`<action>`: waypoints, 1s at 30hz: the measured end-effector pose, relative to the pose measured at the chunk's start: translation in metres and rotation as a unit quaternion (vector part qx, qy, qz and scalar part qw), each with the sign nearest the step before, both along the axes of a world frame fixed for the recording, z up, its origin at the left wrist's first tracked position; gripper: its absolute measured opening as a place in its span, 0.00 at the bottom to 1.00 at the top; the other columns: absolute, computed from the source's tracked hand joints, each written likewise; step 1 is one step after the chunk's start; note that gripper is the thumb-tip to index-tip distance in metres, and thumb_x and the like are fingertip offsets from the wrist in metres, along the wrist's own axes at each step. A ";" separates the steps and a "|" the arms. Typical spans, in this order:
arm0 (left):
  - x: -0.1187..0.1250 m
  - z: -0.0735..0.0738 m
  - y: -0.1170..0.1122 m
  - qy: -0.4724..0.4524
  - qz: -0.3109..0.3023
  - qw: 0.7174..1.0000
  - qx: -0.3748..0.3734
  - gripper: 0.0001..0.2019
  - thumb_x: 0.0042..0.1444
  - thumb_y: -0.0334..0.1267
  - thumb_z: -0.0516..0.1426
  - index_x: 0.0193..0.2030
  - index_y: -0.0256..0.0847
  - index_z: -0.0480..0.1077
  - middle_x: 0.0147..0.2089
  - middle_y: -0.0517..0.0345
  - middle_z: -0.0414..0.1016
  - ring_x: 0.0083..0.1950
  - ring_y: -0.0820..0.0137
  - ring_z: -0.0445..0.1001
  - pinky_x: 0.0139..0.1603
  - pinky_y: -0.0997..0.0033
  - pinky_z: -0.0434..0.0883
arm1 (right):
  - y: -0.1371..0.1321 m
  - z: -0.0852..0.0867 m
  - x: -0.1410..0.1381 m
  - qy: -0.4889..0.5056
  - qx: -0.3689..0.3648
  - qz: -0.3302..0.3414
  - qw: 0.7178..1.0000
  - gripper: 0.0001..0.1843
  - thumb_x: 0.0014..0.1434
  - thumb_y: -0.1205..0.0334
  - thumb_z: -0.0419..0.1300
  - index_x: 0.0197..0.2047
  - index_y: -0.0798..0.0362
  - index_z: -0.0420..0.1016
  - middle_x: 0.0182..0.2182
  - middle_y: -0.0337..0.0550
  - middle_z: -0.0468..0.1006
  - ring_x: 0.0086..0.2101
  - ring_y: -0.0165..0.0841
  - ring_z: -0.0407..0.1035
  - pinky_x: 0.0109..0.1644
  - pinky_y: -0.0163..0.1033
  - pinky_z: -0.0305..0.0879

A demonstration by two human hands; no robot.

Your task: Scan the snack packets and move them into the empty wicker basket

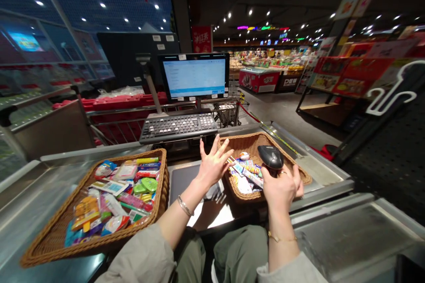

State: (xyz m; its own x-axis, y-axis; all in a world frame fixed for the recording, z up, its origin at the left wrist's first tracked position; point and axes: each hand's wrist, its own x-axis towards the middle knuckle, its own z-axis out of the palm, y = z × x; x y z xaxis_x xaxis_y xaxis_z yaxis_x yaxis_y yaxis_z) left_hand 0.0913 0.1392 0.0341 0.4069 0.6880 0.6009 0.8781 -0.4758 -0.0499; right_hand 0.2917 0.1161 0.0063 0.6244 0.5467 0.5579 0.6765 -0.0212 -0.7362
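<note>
My right hand (282, 185) is wrapped around the handle of a black barcode scanner (270, 156), held over the right side of a wicker basket (239, 141). In that basket lie several small packets, among them a long white and blue packet (248, 174). My left hand (213, 164) is at the basket's left rim with its fingers spread; its fingertips are close to the long packet, and I cannot tell whether they touch it. To the left, a larger wicker basket (163, 185) is filled with colourful packaged goods (124, 192).
A monitor (195, 75) with a lit screen stands behind a black keyboard (179, 124). A grey flat plate (182, 181) lies between the baskets. Metal counter surfaces (352, 230) run on both sides. A white hanger-like hook (392, 93) hangs at the right. Shopping carts stand beyond.
</note>
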 end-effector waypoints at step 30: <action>-0.155 0.003 -0.084 -0.009 0.182 0.983 -0.021 0.23 0.62 0.51 0.56 0.62 0.52 0.68 0.73 0.50 0.56 0.76 0.48 0.45 0.67 0.23 0.35 | -0.020 0.004 -0.138 -0.072 0.030 0.222 0.972 0.15 0.53 0.51 0.60 0.37 0.53 0.79 0.50 0.52 0.79 0.63 0.52 0.56 0.64 0.64 0.41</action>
